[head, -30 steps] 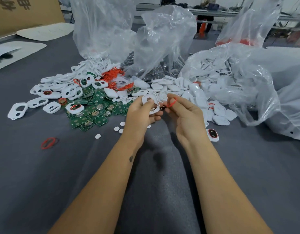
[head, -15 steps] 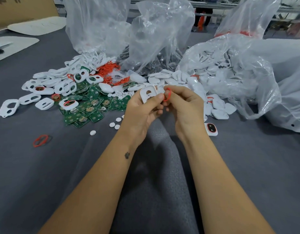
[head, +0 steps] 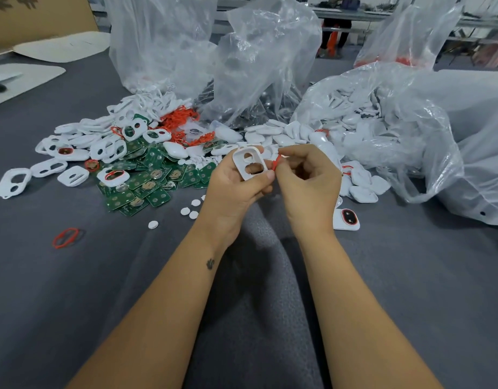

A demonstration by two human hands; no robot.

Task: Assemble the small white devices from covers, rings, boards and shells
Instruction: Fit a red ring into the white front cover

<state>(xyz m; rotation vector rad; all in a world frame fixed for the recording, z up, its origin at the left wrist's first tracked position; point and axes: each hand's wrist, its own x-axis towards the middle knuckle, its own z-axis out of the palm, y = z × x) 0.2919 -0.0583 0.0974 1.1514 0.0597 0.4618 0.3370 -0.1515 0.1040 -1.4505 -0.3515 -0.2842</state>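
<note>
My left hand (head: 233, 189) grips a white cover (head: 249, 163) with two openings, held up above the grey table. Right beside it, my right hand (head: 309, 181) pinches a thin red ring (head: 276, 163) whose end sits at the cover's right edge. Behind the hands lie green boards (head: 146, 181), more white covers (head: 102, 148), a tangle of red rings (head: 180, 120) and white shells (head: 287, 134). One assembled white device (head: 346, 219) with a red-ringed dark window lies just right of my right wrist.
Clear plastic bags (head: 259, 60) stand behind the piles; a large one (head: 410, 130) at the right spills shells. A loose red ring (head: 66, 237) and small white discs (head: 190, 211) lie on the grey cloth (head: 74, 290). Cardboard (head: 40, 21) is at the far left.
Both hands have stayed together in front of the piles. The cover has turned to face me more, and the red ring has moved down to the cover's right edge.
</note>
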